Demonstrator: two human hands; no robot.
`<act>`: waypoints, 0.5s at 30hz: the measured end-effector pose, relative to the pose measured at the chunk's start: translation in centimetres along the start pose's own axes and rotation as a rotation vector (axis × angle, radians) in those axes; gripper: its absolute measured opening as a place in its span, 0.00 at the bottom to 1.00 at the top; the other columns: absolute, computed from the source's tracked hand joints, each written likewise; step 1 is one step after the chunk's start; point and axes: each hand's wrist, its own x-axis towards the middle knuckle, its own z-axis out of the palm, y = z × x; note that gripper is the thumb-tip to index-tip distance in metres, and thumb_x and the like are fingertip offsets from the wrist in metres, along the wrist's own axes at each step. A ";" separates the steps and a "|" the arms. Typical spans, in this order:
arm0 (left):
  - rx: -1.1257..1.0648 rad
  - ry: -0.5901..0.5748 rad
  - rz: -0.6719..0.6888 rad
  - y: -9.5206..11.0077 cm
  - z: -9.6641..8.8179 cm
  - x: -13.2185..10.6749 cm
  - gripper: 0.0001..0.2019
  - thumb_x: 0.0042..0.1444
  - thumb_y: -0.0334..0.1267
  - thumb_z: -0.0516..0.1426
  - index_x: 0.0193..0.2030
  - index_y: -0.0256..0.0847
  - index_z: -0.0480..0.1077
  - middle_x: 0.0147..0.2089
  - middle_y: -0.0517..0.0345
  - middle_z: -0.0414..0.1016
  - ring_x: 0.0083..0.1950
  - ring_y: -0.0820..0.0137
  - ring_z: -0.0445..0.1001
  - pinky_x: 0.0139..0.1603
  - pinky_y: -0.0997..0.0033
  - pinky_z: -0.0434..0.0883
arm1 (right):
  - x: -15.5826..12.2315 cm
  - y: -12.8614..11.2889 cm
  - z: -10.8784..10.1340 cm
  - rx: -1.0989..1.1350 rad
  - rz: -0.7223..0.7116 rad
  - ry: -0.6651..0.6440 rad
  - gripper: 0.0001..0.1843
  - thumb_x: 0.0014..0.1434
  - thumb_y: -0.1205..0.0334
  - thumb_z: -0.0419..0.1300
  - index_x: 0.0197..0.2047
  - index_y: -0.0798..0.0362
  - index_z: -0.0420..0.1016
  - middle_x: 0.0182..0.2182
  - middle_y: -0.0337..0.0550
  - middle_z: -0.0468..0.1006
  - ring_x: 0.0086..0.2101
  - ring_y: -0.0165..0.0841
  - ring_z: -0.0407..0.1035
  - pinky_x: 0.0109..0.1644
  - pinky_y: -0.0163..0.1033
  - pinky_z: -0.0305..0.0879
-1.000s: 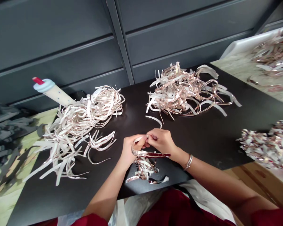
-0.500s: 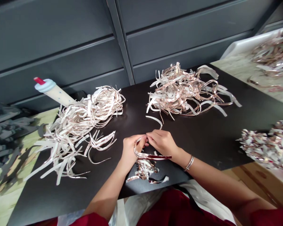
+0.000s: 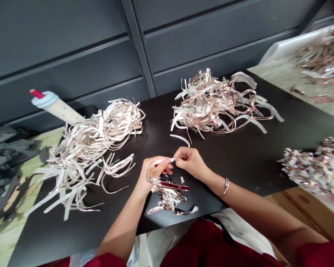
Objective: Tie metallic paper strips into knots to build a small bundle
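Observation:
My left hand (image 3: 152,173) and my right hand (image 3: 189,161) meet over the near middle of a black board (image 3: 239,155). Both pinch the same shiny rose-gold strip with a white back (image 3: 167,182). The strip curls from my fingertips down under my left hand and sticks out to the right. A silver bangle (image 3: 225,186) sits on my right wrist. Below my hands lies a small heap of short folded strips (image 3: 169,200).
A big pile of white-backed strips (image 3: 91,141) lies at the left, a rose-gold tangle (image 3: 217,104) at the back right. A glue bottle with a red tip (image 3: 55,105) leans behind the left pile. More shiny clusters (image 3: 314,167) sit at the right edge.
My hands have pulled slightly apart, showing the strip's white end between my fingertips. The view has shifted a little to the right and down.

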 end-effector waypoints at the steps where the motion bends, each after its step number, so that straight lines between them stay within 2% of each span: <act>1: -0.039 -0.004 -0.010 0.0 -0.1 0.1 0.12 0.49 0.43 0.60 0.30 0.34 0.76 0.24 0.55 0.77 0.21 0.72 0.74 0.22 0.78 0.69 | 0.0 0.0 0.0 0.105 0.064 -0.020 0.06 0.47 0.64 0.57 0.22 0.55 0.67 0.15 0.32 0.64 0.16 0.22 0.55 0.20 0.29 0.51; 4: -0.080 0.009 -0.014 0.0 -0.5 0.4 0.13 0.47 0.44 0.61 0.29 0.34 0.75 0.23 0.55 0.76 0.19 0.72 0.73 0.20 0.78 0.68 | 0.0 0.1 0.0 0.308 0.173 -0.077 0.08 0.48 0.59 0.60 0.24 0.56 0.70 0.16 0.32 0.66 0.15 0.22 0.56 0.19 0.29 0.53; 6: -0.053 0.029 -0.011 0.0 -0.7 0.5 0.13 0.47 0.44 0.62 0.29 0.34 0.75 0.22 0.56 0.76 0.19 0.73 0.73 0.21 0.77 0.69 | 0.0 0.0 -0.1 0.326 0.174 -0.106 0.11 0.48 0.56 0.62 0.27 0.56 0.72 0.19 0.35 0.69 0.17 0.22 0.58 0.20 0.29 0.55; 12: 0.023 0.015 0.010 -0.1 -1.1 0.7 0.12 0.46 0.44 0.62 0.28 0.35 0.75 0.21 0.58 0.74 0.20 0.73 0.72 0.20 0.78 0.69 | -0.1 -0.1 -0.4 0.022 0.002 -0.075 0.08 0.52 0.60 0.61 0.27 0.55 0.72 0.23 0.38 0.71 0.22 0.24 0.61 0.23 0.29 0.57; 15: 0.011 -0.020 -0.062 -0.6 -1.1 0.9 0.17 0.45 0.49 0.62 0.24 0.34 0.72 0.16 0.61 0.68 0.14 0.77 0.66 0.14 0.80 0.60 | 0.0 0.0 -0.5 0.007 0.001 -0.115 0.07 0.53 0.61 0.60 0.27 0.56 0.72 0.22 0.37 0.70 0.21 0.24 0.60 0.23 0.30 0.57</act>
